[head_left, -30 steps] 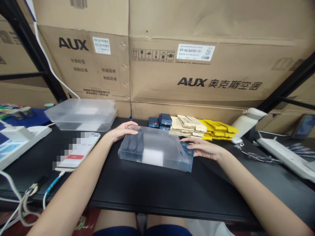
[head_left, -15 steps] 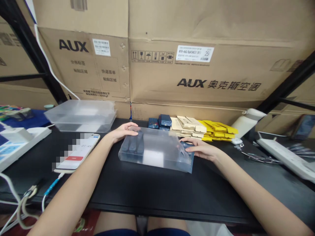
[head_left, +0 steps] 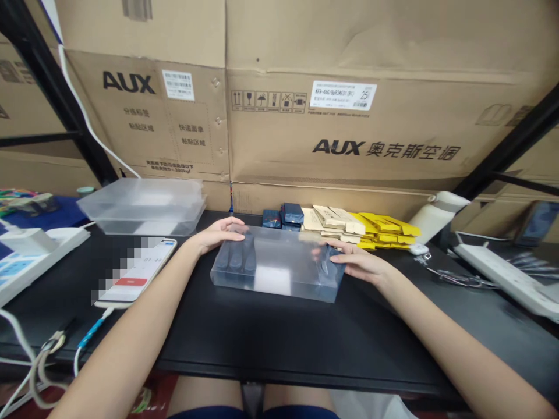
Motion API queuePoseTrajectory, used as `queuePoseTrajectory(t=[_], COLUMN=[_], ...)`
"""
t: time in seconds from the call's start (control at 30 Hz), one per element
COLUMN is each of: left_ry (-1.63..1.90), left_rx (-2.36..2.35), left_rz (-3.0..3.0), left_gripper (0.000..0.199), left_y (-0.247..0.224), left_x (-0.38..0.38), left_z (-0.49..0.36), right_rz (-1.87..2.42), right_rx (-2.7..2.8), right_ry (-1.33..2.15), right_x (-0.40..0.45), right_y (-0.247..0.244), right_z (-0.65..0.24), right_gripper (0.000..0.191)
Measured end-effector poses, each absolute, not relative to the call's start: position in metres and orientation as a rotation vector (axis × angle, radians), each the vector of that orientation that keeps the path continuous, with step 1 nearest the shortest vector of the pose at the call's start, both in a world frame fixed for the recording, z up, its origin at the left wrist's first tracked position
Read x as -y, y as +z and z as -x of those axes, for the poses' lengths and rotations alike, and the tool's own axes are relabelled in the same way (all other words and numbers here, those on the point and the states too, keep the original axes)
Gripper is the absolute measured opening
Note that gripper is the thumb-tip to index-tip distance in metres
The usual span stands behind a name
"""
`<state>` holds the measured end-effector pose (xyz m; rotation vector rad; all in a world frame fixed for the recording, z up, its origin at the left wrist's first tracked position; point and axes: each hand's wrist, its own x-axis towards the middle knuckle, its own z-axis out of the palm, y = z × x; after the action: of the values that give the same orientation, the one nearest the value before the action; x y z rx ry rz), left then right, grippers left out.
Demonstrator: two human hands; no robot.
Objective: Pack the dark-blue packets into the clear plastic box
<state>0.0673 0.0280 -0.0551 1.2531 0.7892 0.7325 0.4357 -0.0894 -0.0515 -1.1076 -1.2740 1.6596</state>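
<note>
A clear plastic tray (head_left: 279, 256) sits on the black table in front of me. Three dark blue packets (head_left: 236, 253) stand side by side in its left end. My left hand (head_left: 220, 234) grips the tray's back left corner, fingers over the rim. At the tray's right end my right hand (head_left: 356, 259) holds a dark blue packet (head_left: 332, 266) between thumb and fingers. Seen through the clear plastic, that packet lies against or inside the right end; its lower part is blurred by reflections.
Behind the tray lie small dark blue packs (head_left: 292, 213), beige packets (head_left: 334, 222) and yellow packets (head_left: 386, 228). Stacked clear trays (head_left: 142, 203) and a phone (head_left: 140, 270) are at left. A white bottle (head_left: 439, 216) and a power strip (head_left: 509, 279) are at right. Cartons (head_left: 349, 145) stand behind.
My right hand has moved the dark blue packet slightly inward and up at the tray's right end, so it no longer sticks out below the corner. My left hand stays at its corner.
</note>
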Motion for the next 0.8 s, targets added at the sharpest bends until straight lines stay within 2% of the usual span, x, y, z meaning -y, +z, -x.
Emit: queuePoseTrajectory(t=[0.2, 0.53, 0.8], left_ry=[0.731, 0.717, 0.710], left_rx=[-0.773, -0.772, -0.784], left_rz=[-1.245, -1.259, -1.269], left_gripper=[0.057, 0.057, 0.057], left_y=[-0.055, -0.054, -0.054], left_x=[-0.027, -0.027, -0.026], left_z=[-0.068, -0.068, -0.070], right_rz=[1.190, 1.247, 1.223], right_rx=[1.371, 1.451, 1.425], right_ry=[1.586, 1.461, 1.492], right_x=[0.090, 0.097, 0.097], right_y=[-0.050, -0.045, -0.045], right_z=[-0.430, -0.419, -0.418], right_gripper=[0.042, 0.065, 0.059])
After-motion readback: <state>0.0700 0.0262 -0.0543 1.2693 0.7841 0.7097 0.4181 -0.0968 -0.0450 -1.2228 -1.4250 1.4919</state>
